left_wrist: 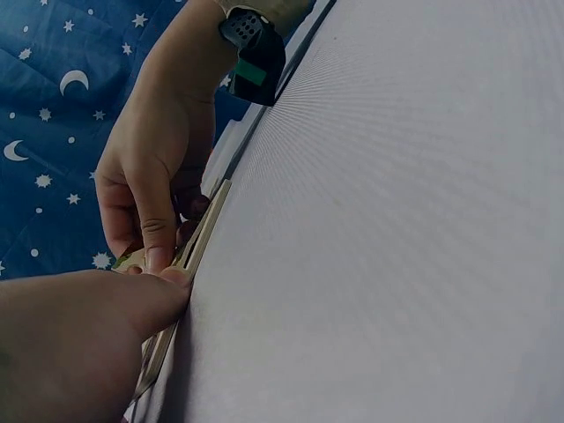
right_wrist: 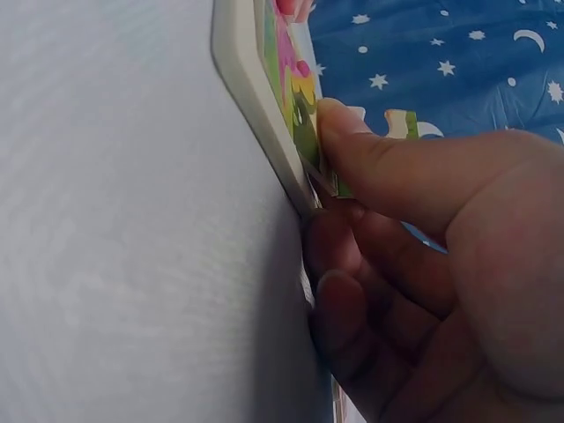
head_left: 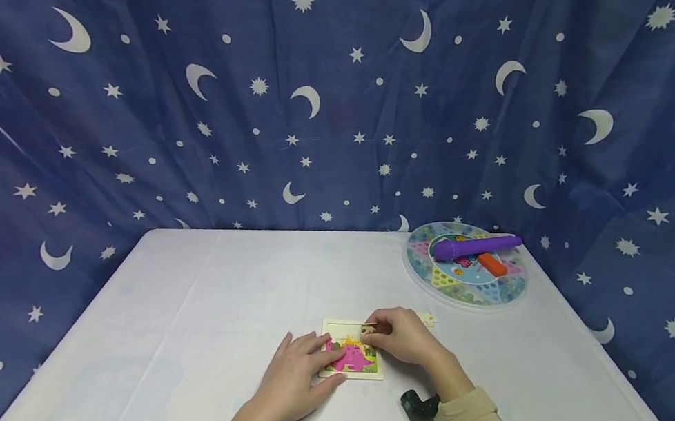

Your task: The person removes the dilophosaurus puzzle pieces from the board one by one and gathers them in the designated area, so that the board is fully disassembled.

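Note:
A small jigsaw puzzle with a pink dinosaur lies in a pale wooden frame on the table. My left hand rests at its left side, fingers extended over the picture and thumb along the near edge. Between thumb and fingers, my right hand pinches a puzzle piece, tilted over the upper right of the frame. The right wrist view shows the thumb covering part of that piece, close to the frame's edge. Bare tray shows along the top of the puzzle.
Just beyond my right hand lies a loose puzzle piece. A round, colourful game board stands at the back right, bearing a purple microphone-shaped toy and an orange block. A star-and-moon curtain hangs behind the white table.

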Available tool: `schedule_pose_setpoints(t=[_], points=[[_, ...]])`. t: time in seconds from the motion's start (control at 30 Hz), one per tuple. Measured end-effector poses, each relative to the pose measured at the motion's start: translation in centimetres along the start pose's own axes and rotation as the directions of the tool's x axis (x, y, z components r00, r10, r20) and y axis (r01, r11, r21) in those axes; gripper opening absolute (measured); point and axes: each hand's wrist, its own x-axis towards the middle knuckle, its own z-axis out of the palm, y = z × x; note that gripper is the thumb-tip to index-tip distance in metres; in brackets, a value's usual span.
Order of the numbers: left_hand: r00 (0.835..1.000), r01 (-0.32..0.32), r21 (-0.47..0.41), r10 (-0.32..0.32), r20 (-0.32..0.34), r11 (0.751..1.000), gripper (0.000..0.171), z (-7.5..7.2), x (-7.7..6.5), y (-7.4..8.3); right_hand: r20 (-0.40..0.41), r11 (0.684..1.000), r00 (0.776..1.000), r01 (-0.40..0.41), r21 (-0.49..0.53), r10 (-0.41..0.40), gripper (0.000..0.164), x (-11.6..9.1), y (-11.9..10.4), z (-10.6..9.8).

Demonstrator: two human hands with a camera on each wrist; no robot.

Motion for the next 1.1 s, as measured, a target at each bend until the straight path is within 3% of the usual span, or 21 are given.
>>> schedule_pose_setpoints(t=[0.33,0.73,1.1], points=[[1.000,-0.008,-0.001,0.008,-0.009,1.000,0.043,-0.09,0.08,0.00,0.041,1.000,0.999,-0.011,0.000,0.011,0.012,-0.14,-0.47,0.05],[1.000,-0.009,0.011,0.009,-0.008,1.000,0.043,-0.02,0.11,0.09,-0.082,0.990,0.989,0.115,-0.079,-0.121,0.021,-0.19,-0.40,0.50],[1.000,0.002,0.014,-0.002,0.008,1.000,0.044,-0.05,0.04,0.06,-0.112,0.987,0.983,0.133,-0.088,-0.143,0.017,-0.28,-0.38,0.73]])
